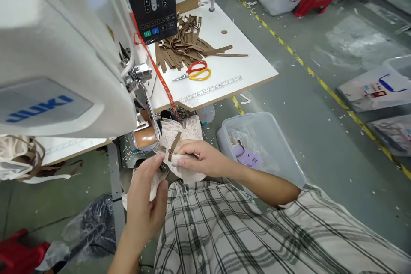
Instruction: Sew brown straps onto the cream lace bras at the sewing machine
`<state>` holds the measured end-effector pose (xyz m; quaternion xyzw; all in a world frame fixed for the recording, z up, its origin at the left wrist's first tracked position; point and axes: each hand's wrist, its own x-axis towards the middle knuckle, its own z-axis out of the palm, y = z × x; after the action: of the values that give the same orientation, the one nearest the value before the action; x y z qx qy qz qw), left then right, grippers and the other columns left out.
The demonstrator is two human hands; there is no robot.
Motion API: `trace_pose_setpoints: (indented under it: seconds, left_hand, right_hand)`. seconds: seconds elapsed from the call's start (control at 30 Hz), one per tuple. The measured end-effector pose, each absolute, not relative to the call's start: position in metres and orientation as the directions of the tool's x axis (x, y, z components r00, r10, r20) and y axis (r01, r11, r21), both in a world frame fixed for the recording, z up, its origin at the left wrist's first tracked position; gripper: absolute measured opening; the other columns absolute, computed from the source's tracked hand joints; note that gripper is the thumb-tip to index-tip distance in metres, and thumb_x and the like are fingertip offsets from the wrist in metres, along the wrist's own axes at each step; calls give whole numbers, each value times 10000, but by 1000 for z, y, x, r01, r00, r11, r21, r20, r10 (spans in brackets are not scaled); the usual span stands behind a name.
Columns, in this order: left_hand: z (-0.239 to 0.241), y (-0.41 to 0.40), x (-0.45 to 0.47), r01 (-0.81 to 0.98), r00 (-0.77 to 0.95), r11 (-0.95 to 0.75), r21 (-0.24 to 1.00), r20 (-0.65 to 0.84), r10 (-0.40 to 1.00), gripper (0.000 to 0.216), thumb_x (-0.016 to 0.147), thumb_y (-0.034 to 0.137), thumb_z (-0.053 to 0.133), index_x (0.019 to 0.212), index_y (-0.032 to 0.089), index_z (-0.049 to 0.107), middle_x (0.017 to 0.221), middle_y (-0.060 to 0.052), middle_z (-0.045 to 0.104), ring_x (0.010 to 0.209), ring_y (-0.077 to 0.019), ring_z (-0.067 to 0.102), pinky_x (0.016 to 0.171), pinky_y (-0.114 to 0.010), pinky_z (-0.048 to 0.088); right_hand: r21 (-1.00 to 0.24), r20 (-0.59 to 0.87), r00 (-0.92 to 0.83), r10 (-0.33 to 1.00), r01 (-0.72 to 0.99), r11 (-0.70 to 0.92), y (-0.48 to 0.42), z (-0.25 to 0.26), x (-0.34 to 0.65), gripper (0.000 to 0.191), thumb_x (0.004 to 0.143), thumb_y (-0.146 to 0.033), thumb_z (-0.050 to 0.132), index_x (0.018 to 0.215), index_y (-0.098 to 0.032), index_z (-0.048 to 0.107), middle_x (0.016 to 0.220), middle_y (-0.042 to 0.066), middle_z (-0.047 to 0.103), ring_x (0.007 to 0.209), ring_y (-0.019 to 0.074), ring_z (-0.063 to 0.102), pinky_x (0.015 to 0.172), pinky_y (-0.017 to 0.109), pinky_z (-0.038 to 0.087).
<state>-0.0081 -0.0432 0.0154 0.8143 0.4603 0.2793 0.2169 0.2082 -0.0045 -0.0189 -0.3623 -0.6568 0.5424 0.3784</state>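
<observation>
My right hand (201, 157) pinches a cream lace garment piece (181, 135) with a brown strap (174, 144) on it, just in front of the sewing machine's presser area (145, 130). My left hand (146, 199) grips the lower part of the same fabric from below, fingers curled. The white JUKI sewing machine (54, 60) fills the upper left.
A black control panel (150, 0) stands behind the machine. Brown straps (186, 45), red-and-yellow scissors (195, 71) and a ruler strip (212, 90) lie on the white table (250, 66). A clear plastic bin (257, 145) sits on the floor at my right, more bins beyond.
</observation>
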Motion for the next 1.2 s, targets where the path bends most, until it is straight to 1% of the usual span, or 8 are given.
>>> trace_pose_setpoints:
  seconds: [0.13,0.27,0.47,0.6,0.97,1.07,1.13,1.2]
  left_hand:
    - [16,-26,-4,518,627,-584,625,188,756,578,907,122,511,1454,166,332,1373,-152,540,1327,-243,462,1110,-441,399]
    - [6,-20,-7,508,613,-628,589,266,744,262,851,99,602,1091,183,541,919,-55,652,904,-180,613,926,-396,518]
    - [-3,-28,-15,483,629,-847,222,586,512,254,733,16,714,904,176,616,795,-29,674,843,-183,634,894,-417,542]
    - [-6,-32,-15,487,586,-862,142,678,443,238,709,10,728,859,176,646,744,-21,671,819,-184,655,858,-408,562]
    - [-8,-32,-18,483,562,-861,158,699,443,236,712,16,725,857,183,645,758,-14,655,834,-180,662,870,-401,567]
    - [-16,-38,-16,533,478,-797,284,677,560,353,720,37,736,1010,200,620,884,-29,643,937,-200,655,930,-436,546]
    - [-32,-49,-10,591,316,-681,432,653,688,562,730,152,772,1228,231,524,1102,-92,602,1116,-268,605,972,-511,521]
    - [-60,-62,0,628,225,-539,561,532,816,851,719,347,794,1421,243,324,1351,-187,465,1306,-366,465,1024,-612,456]
  right_hand:
    - [-933,147,-555,818,197,301,-6,-10,212,195,918,-280,581,778,-156,637,782,3,576,740,113,535,699,241,403]
    - [-750,292,-586,756,351,561,-8,-9,212,157,902,-218,577,765,-172,638,720,-8,568,675,108,513,631,246,364]
    - [-403,639,-485,598,451,796,-14,-18,206,109,919,-199,579,842,-195,657,679,-6,638,670,124,547,744,291,451]
    - [-373,702,-437,562,447,813,-18,-20,205,75,918,-220,591,872,-227,650,680,-32,646,634,102,560,794,273,497]
    - [-387,717,-432,547,405,828,-19,-18,204,67,909,-229,604,875,-214,660,679,-29,651,630,96,562,806,274,492]
    - [-665,485,-445,752,371,648,-16,-22,206,126,917,-282,594,846,-204,663,693,-12,651,639,110,567,682,264,462]
    - [-929,159,-377,912,256,267,-14,-27,201,228,946,-376,539,851,-193,637,703,-8,630,614,112,557,586,242,436]
    - [-991,-128,-276,952,1,-133,-17,-32,189,336,973,-473,445,892,-185,597,713,-9,603,584,110,543,537,227,442]
